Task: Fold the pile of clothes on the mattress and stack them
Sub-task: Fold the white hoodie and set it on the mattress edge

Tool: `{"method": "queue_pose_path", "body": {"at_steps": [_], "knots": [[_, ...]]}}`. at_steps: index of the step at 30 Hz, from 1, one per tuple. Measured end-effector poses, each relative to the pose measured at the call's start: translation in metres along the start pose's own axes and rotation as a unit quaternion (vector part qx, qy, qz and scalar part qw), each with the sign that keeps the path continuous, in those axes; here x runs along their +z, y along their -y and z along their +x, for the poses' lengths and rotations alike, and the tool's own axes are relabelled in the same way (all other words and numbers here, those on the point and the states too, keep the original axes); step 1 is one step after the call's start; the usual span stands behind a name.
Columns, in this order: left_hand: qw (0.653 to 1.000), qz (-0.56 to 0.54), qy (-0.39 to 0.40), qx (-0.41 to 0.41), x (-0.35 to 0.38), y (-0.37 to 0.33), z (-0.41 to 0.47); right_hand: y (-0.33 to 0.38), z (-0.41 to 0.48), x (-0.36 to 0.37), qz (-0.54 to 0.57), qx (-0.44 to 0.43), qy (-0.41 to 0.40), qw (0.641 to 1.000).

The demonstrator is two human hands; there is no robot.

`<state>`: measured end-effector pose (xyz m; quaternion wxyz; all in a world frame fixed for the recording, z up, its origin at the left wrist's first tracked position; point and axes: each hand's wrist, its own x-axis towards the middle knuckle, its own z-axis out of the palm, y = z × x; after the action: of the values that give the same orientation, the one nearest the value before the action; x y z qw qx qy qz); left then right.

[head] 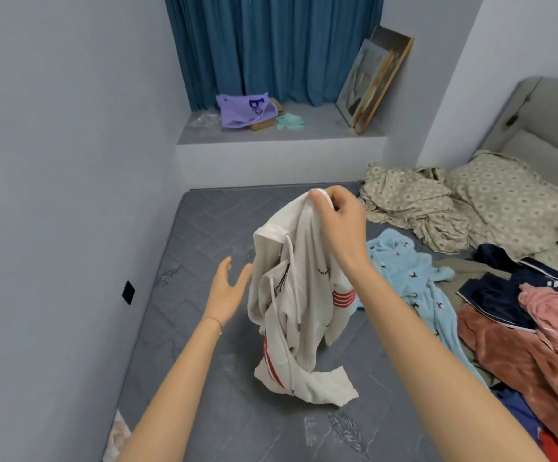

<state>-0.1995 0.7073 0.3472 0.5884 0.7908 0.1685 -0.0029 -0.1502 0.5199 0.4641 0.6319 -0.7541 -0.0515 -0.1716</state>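
Fingers of R hand curled and pinched on a bunched top edge of the white hoodie, prob. hood or hem, can't tell which. The garment hangs straight down from the pinch and its lowest folds rest on the mattress below. L hand has fingers apart and relaxed, holding nothing, tips just beside the hoodie's near-side edge; contact not resolvable. Rest of the pile lies well off to the far side of the R fingers, with a light-blue garment nearest. Handling est.: thick knit, soft, no stiffness, drapes and collapses on itself. Moderate wt for cloth, one pinch carries it OK. Not slippery, not fragile. Drawcords dangle loose below the pinch and could snag or get folded in crooked. Grip rec.: L fingers take a second corner along the same edge the R fingers hold, so it opens flat. Red stripes mark a sleeve, useful for orienting.
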Motion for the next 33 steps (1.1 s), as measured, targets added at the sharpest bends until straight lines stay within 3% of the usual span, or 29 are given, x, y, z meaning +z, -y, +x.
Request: {"method": "queue_pose_path", "body": {"at_steps": [3,11,19,23,26,33], "knots": [[0.989,0.050,0.075,-0.114,0.011,0.029,-0.006,0.011,0.005,-0.002,-0.014,-0.028,-0.008,0.999],[0.953,-0.009,0.256,-0.162,0.077,0.063,0.008,0.000,-0.010,-0.017,-0.006,0.005,-0.055,0.998],[0.947,0.022,0.282,-0.151,0.128,0.089,0.025,-0.014,-0.017,-0.055,-0.001,0.052,-0.098,0.994],[0.951,0.074,0.276,-0.117,0.147,0.075,0.015,-0.024,-0.024,-0.070,-0.010,0.042,-0.076,0.996],[0.957,0.054,0.263,-0.114,0.160,0.064,0.003,-0.029,-0.026,-0.084,-0.015,0.045,-0.068,0.997],[0.904,0.055,0.401,-0.135,0.184,0.035,-0.021,-0.038,-0.030,-0.111,0.011,0.049,-0.054,0.997]]}}
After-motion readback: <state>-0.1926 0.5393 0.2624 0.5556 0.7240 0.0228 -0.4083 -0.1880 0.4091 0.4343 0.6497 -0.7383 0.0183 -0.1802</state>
